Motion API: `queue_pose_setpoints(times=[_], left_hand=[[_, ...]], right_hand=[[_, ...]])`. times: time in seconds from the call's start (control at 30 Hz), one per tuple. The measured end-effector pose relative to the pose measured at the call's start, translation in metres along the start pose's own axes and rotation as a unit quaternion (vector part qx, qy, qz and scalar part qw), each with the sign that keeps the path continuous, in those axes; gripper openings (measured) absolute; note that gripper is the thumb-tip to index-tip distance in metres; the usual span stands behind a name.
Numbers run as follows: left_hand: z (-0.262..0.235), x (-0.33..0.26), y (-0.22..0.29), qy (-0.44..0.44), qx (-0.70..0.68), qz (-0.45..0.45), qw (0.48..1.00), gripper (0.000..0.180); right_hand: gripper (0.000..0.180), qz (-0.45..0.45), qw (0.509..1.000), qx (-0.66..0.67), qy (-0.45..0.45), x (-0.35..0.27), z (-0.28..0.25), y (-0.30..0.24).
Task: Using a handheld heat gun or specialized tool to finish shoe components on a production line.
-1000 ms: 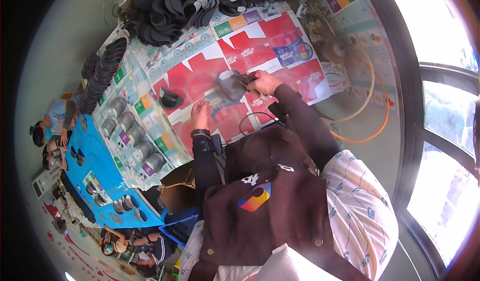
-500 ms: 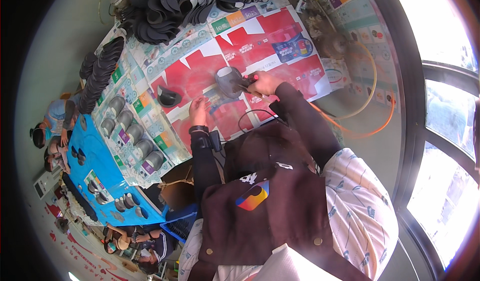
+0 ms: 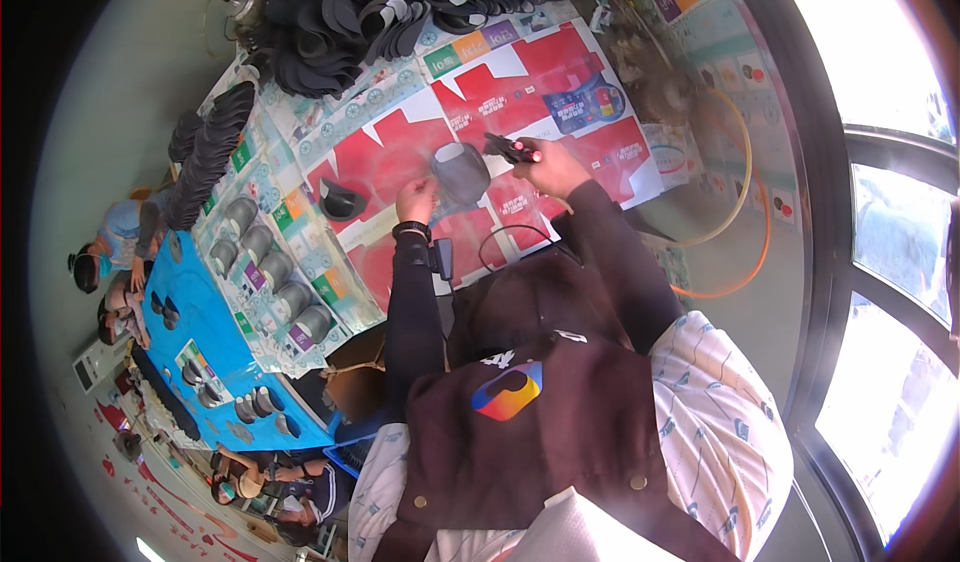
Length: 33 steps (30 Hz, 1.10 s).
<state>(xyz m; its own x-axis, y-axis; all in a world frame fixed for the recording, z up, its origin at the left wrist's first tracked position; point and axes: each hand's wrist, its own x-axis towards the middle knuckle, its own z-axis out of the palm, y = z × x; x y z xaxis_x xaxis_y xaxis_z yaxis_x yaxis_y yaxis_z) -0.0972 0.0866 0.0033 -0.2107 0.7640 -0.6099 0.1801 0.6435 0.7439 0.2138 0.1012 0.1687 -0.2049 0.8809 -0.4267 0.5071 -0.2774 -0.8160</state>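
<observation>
While the left hand pinches the edge of a grey, rounded fabric piece over the table, the right hand is wrapped around a small dark handheld tool at the piece's two o'clock side. Under both lie flattened red-and-white printed cardboard sheets. A separate dark curved piece sits at nine o'clock of the left hand, apart from it. Heaps of dark stacked pieces crowd the twelve o'clock end, and an orange hose loops at three o'clock.
</observation>
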Motion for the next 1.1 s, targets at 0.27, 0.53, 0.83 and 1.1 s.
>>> queue_pose_setpoints(times=[0.27,0.53,0.83,1.1], left_hand=[[0.0,-0.007,0.039,0.012,0.207,0.076,0.975,0.033],[-0.045,-0.093,0.059,0.01,-0.239,0.047,0.97,0.019],[-0.365,-0.133,-0.087,0.278,-0.504,0.176,0.799,0.022],[-0.574,-0.023,-0.198,0.516,-0.525,0.097,0.67,0.042]], right_hand=[[0.036,0.028,0.999,0.041,0.022,-0.025,-0.03,0.026],[0.024,0.06,0.981,0.186,0.006,-0.037,-0.062,0.091],[0.025,0.032,0.984,0.177,-0.004,-0.024,-0.014,0.039],[0.028,0.092,0.99,0.109,0.015,-0.039,0.059,-0.052]])
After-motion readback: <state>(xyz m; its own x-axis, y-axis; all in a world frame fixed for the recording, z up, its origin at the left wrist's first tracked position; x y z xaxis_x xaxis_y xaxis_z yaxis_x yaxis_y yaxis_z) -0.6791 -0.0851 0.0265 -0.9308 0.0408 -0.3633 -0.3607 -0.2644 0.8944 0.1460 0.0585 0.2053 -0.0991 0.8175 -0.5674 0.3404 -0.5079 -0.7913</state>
